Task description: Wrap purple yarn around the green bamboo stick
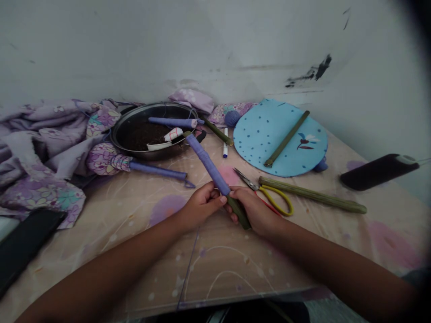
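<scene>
A green stem (209,168), wrapped in purple yarn over its upper part, slants up and away between my hands. My left hand (206,202) pinches it from the left where the yarn wrap ends, thumb on top. Closed round its bare green lower end is my right hand (252,207). A purple yarn strand (191,264) runs from near my left hand down to the table's front edge. Just beyond my right hand lie scissors (269,193) with yellow and red handles, beside a thick bare green stem (313,195).
A dark pan (116,146) holding brown material and a wrapped stick stands at the back. Floral cloth (43,130) is heaped left. A round blue mat (252,134) carries another green stem (286,139). A marker (225,143) and a black object (380,172) lie on the table.
</scene>
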### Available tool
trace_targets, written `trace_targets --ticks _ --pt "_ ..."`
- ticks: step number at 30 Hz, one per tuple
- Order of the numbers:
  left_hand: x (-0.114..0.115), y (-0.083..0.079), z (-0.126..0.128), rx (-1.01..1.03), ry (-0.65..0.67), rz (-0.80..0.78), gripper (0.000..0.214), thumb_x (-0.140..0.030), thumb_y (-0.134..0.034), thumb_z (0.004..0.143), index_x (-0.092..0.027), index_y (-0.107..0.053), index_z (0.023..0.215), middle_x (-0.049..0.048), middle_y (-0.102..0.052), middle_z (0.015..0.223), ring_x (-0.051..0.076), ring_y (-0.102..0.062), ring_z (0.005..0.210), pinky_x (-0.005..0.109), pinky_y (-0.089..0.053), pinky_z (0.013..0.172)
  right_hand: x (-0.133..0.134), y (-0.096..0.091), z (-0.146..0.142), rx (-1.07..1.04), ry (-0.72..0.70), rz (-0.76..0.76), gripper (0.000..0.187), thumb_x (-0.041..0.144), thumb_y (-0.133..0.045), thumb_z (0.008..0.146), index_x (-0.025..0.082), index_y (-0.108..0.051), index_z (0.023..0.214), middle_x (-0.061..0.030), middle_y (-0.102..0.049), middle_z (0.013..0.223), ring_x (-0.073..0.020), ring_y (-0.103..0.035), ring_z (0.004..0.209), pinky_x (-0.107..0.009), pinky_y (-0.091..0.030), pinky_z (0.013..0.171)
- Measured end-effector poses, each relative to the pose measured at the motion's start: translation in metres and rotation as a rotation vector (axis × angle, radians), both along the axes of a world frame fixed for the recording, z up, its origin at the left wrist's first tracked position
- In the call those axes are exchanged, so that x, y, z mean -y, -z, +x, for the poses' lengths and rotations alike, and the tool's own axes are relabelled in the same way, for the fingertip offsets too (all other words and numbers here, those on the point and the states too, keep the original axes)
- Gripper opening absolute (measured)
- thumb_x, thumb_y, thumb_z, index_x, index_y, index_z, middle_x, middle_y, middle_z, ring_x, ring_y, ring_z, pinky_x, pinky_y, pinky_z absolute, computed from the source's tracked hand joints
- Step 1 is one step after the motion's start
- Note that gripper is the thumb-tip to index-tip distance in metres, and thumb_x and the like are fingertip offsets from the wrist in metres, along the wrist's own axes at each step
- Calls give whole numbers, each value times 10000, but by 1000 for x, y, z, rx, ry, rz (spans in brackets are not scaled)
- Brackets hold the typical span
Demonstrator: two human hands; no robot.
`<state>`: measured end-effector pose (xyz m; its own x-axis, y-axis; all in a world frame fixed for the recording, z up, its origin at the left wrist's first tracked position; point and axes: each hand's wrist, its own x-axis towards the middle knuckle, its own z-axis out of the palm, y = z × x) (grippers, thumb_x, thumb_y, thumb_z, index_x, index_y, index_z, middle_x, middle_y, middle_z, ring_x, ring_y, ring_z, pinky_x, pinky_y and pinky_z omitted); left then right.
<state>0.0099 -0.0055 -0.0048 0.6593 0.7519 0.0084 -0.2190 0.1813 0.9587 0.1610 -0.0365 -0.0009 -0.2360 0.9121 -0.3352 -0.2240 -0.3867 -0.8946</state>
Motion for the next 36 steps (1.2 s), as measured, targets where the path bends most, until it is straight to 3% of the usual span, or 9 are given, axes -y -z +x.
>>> trace_targets --ticks 8,19,23,27,36 --pt "-2 0 0 -41 -40 -69 305 -307 -656 770 -125 -522 975 11 -643 670 134 -639 603 258 -505 619 -1 1 2 -44 -21 -9 114 260 -503 695 160 -554 716 9 -540 579 -96 -480 417 -200 -328 360" --pt "-3 1 0 -21 -80 -63 312 -279 -721 698 -136 -537 905 6 -638 755 110 -624 644 214 -464 613 1 -8 -1 40 -35 -6 163 276 -466 726 167 -514 614 23 -497 493 -77 -427 360 -189 -287 340" --pt "-4 -4 -2 -32 -62 -88 306 -291 -677 734 -133 -559 968 -30 -597 625 71 -540 500 192 -416 526 1 -7 -1 -6 -38 -60 168 290 -463 724 165 -523 630 26 -481 494 -76 -413 358 -190 -292 339" --pt "-5 -5 -1 11 -29 -103 264 -313 -676 743 -132 -543 883 -55 -556 546 26 -399 370 184 -394 472 -1 -8 -1 -34 -47 -53 138 280 -496 693 160 -531 634 17 -507 520 -79 -439 374 -193 -312 354" --pt "-5 -4 0 -21 -17 -74 263 -352 -633 790 -139 -505 876 -9 -622 583 97 -594 518 190 -429 513 -3 -11 4 -128 -122 -15 140 242 -469 601 152 -562 656 -13 -566 583 -97 -480 398 -220 -323 376"
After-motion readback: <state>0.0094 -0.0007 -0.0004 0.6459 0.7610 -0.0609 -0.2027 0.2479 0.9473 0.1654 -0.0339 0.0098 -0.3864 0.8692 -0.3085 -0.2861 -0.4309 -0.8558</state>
